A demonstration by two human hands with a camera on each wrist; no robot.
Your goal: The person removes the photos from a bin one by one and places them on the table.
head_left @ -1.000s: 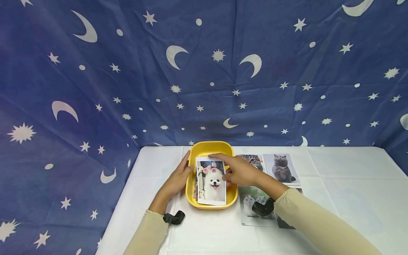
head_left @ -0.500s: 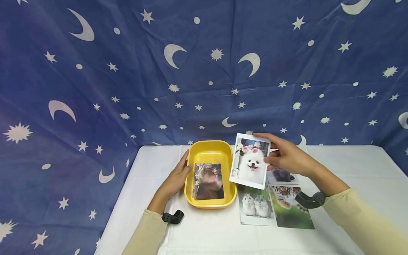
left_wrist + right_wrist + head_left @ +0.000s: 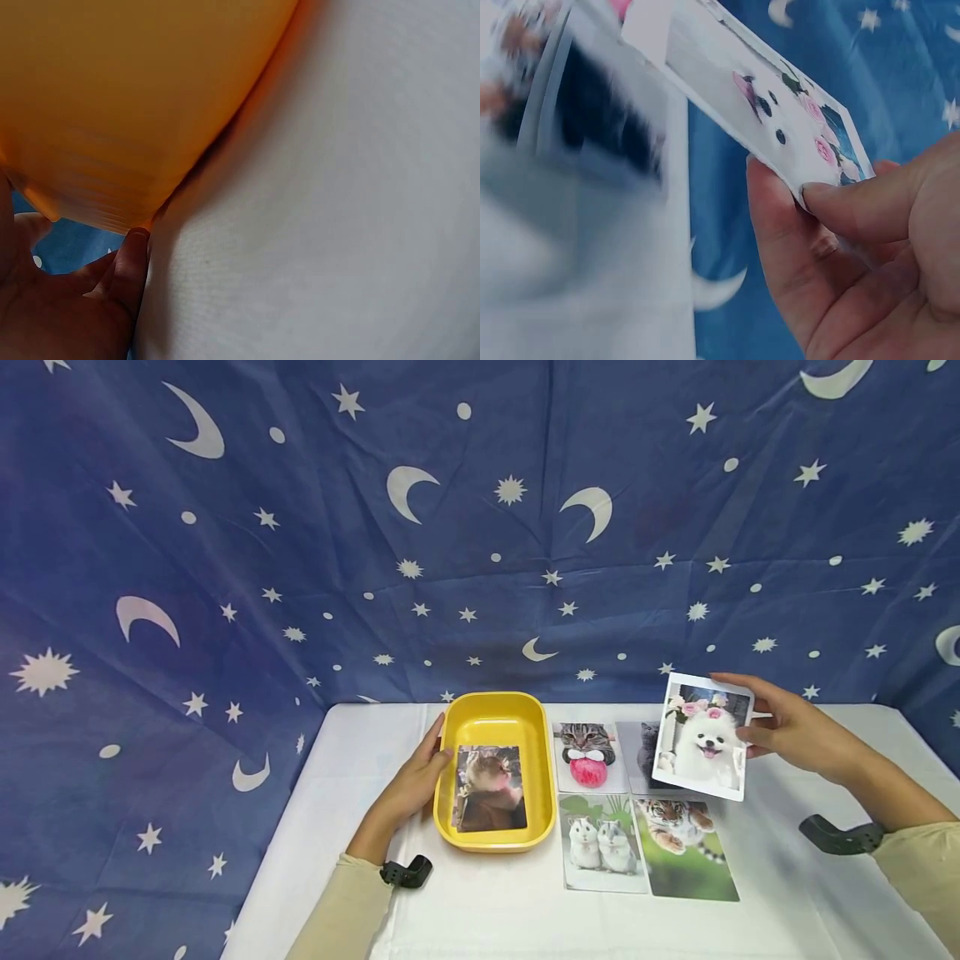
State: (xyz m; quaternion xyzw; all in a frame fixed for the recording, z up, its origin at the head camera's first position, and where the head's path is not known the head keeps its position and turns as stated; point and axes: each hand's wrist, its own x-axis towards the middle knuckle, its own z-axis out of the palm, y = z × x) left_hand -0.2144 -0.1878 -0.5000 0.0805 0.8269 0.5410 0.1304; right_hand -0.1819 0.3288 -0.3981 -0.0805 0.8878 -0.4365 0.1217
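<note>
My right hand (image 3: 806,731) pinches a photo card (image 3: 705,747) of a white fluffy dog by its right edge, thumb in front and fingers behind. The card is raised over the table and hides part of a grey cat card (image 3: 647,756). At the left side of a yellow plastic tray (image 3: 543,760), my left hand (image 3: 412,781) holds the wall, thumb at the rim. In the left wrist view its fingertips (image 3: 135,244) reach the tray's underside edge. Inside the tray lies a small stack of cards (image 3: 491,789), a brown furry animal on top.
Right of the tray, cards lie in two rows on the white table (image 3: 465,902): a tabby cat with a pink ball (image 3: 588,760), two white hamsters (image 3: 600,847) and a tiger cub (image 3: 686,852). A blue curtain (image 3: 480,527) with moons and stars stands behind.
The dog card has been lifted out of the tray and carried right, past the tabby card, uncovering the brown animal card in the tray. My left hand has stayed at the tray.
</note>
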